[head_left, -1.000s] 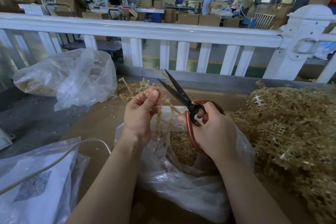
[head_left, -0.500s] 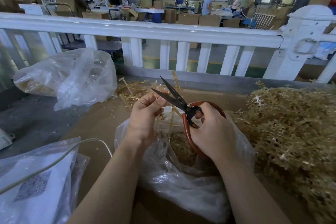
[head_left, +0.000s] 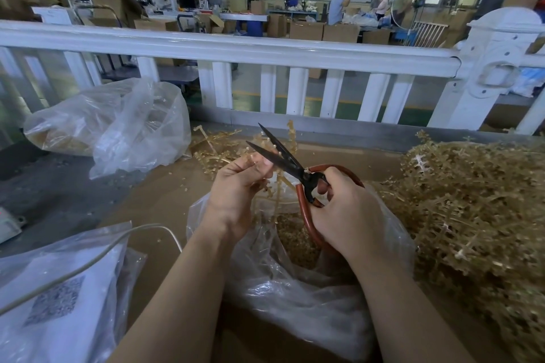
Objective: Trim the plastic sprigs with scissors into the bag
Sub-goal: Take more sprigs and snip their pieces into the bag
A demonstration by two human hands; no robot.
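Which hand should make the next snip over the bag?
Right. The right hand already grips the scissors, blades open at the sprig that the left hand pinches above the open bag. The left hand is probably best left steadying.

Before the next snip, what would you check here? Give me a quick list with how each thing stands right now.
1. Scissors blades apart, ready to cut: ok.
2. Right hand grips the red handles firmly: ok.
3. Left hand pinches the sprig steady: ok.
4. Sprig sits between the blades: ok, its upright stem stands in the open gap.
5. Left fingertips clear of the blades: not ok, they lie right against the lower blade.
6. Open bag lies under the cut to catch trimmings: ok, though the hands hover near its far rim.
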